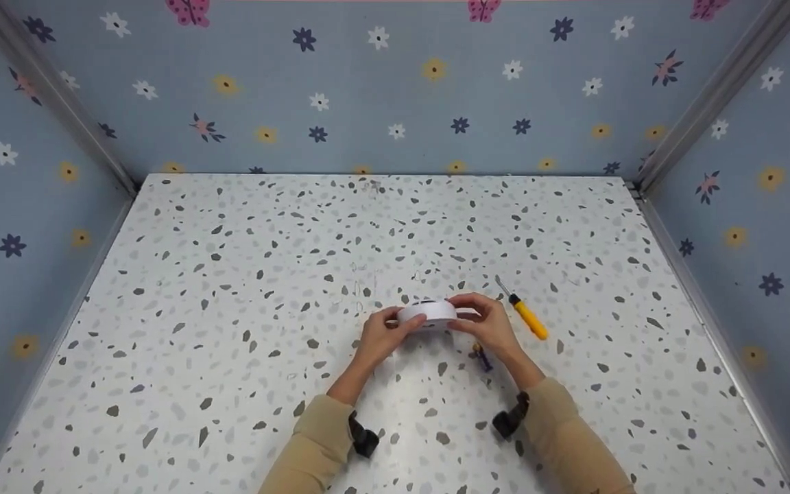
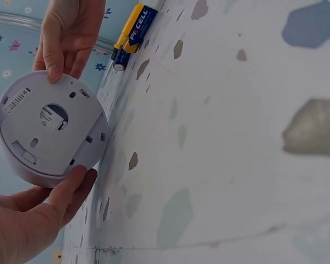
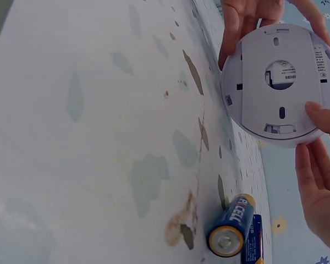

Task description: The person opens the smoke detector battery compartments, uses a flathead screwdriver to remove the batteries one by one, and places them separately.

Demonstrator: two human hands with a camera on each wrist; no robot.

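Observation:
Both hands hold a round white smoke detector (image 1: 429,314) above the table. Its underside, in the left wrist view, shows a flat mounting plate (image 2: 49,143) with slots and a central hole, through which a printed label is visible. My left hand (image 1: 380,335) grips the left side of the rim, thumb toward me. At the opposite side, my right hand (image 1: 494,328) pinches the rim; in the right wrist view its thumb (image 3: 322,115) lies on the plate's edge and its fingers are beneath the rim.
Blue and yellow batteries (image 3: 231,225) marked PKCELL lie on the speckled table (image 1: 230,343) beneath my right wrist. Right of that hand is a screwdriver (image 1: 529,319) with a yellow and black handle. Flower-patterned panels (image 1: 395,89) stand around the table's back and sides.

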